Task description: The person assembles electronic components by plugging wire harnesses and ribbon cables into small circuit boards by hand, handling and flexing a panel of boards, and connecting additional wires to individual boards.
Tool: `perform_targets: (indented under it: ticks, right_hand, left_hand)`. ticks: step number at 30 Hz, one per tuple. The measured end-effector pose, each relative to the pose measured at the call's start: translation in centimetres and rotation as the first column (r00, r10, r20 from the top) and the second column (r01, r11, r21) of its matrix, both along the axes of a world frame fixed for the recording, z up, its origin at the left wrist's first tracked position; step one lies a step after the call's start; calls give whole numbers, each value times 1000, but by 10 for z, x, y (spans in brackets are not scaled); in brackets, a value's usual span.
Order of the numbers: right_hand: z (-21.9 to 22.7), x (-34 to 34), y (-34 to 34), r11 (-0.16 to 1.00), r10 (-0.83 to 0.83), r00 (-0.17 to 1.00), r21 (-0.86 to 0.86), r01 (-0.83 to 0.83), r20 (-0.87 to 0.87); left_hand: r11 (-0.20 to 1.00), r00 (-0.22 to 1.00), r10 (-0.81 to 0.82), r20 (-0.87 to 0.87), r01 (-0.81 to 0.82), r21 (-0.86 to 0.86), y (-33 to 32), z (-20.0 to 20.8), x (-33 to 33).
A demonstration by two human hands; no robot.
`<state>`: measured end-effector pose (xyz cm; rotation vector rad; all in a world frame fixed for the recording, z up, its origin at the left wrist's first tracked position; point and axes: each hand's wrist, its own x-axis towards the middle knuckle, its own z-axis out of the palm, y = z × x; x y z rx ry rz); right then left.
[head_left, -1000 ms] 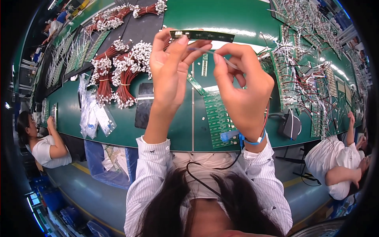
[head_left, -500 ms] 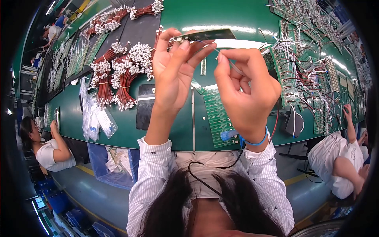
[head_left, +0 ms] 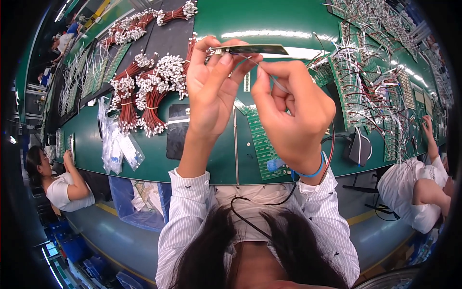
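Observation:
My left hand is raised over the bench and grips a thin circuit board by its left end, near some small white connectors. The board is seen almost edge-on, so its face is mostly hidden. Just to its right, my right hand pinches a thin grey wire between thumb and forefinger. The wire's tip reaches the board's underside by my left fingers; whether it is seated there I cannot tell. A blue wrist strap circles my right wrist.
Bundles of brown wires with white connectors lie at left, near clear plastic bags. A green board panel lies below my hands. Wired boards crowd the right, beside a black box. Co-workers sit left and right.
My right hand has moved slightly left and down, closer to my left hand, with the wire. The board has tilted a little flatter.

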<state>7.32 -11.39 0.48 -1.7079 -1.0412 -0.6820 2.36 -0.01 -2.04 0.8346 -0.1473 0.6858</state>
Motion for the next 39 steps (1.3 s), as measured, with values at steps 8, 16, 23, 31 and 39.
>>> perform_targets:
  ticks: [8, 16, 23, 31, 39]
  right_hand:
    - [0, 1, 0, 1000, -22, 1000, 20, 21, 22]
    - [0, 0, 1, 1000, -8, 1000, 11, 8, 14]
    - [-1, 1, 1, 1000, -17, 1000, 8, 17, 9]
    - [-3, 1, 2, 997, 52, 998, 64, -49, -39]
    - [-2, 3, 1, 1000, -22, 1000, -15, 22, 19]
  left_hand:
    - [1000, 1000, 7, 7, -7, -2, 0, 0, 1]
    - [1000, 1000, 13, 6, -13, 23, 0, 0, 0]
    - [1000, 1000, 11, 7, -12, 23, 1, 0, 0]
    - [997, 999, 50, 10, -51, 64, -2, 1, 1]
    - [983, 995, 103, 16, -104, 150, -1, 1, 2]
